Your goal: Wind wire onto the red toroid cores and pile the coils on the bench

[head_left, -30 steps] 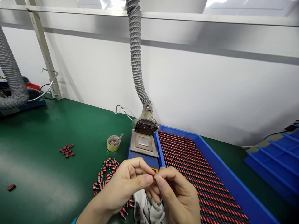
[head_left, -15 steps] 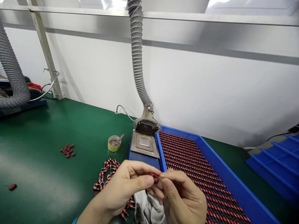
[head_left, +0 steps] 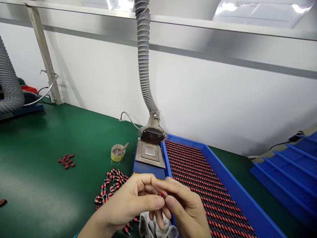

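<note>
My left hand (head_left: 128, 201) and my right hand (head_left: 183, 206) meet at the fingertips, both pinching a small red toroid coil (head_left: 161, 195). The fingers hide most of the coil. Under my left hand lies a loose heap of red coils with bent metal legs (head_left: 111, 186). A wadded white cloth (head_left: 155, 226) sits below my hands. My right hand is above the near corner of a blue tray (head_left: 230, 175), which is packed with rows of red-and-black wound coils (head_left: 198, 175).
A metal-topped heating station (head_left: 150, 153) stands under a grey ribbed fume hose (head_left: 143, 56). A small cluster of red rings (head_left: 66, 161) and a tin of solder bits (head_left: 118, 152) lie on the green bench mat (head_left: 37, 185). Blue stepped trays (head_left: 284, 175) stand at right.
The coil's face showed between my fingers earlier. It is now mostly covered as my fingers close around it. The whole scene has shifted slightly left in view.
</note>
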The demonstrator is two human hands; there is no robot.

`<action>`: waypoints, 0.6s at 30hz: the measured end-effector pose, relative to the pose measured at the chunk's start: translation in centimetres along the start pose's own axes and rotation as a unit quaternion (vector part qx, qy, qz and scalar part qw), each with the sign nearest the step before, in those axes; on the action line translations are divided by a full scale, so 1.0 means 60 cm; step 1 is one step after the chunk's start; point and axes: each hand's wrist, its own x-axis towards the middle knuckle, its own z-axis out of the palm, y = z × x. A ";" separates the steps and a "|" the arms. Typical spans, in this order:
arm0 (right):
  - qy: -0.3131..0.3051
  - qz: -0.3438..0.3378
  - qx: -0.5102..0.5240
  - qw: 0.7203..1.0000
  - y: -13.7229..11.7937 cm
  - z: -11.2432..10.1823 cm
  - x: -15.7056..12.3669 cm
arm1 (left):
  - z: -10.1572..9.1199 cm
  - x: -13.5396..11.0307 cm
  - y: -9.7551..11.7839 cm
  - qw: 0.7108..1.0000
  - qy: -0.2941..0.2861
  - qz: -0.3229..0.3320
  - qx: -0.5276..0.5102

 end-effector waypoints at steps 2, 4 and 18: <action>-0.001 0.002 0.049 0.999 -0.002 0.010 0.004 | 0.000 0.001 -0.002 1.000 0.004 -0.007 0.002; 0.007 0.021 0.108 0.994 -0.002 0.021 0.005 | -0.002 0.003 -0.004 1.000 0.012 -0.001 -0.011; 0.129 -0.050 0.110 0.984 0.002 0.043 -0.001 | 0.016 -0.003 0.013 0.978 0.122 0.063 0.157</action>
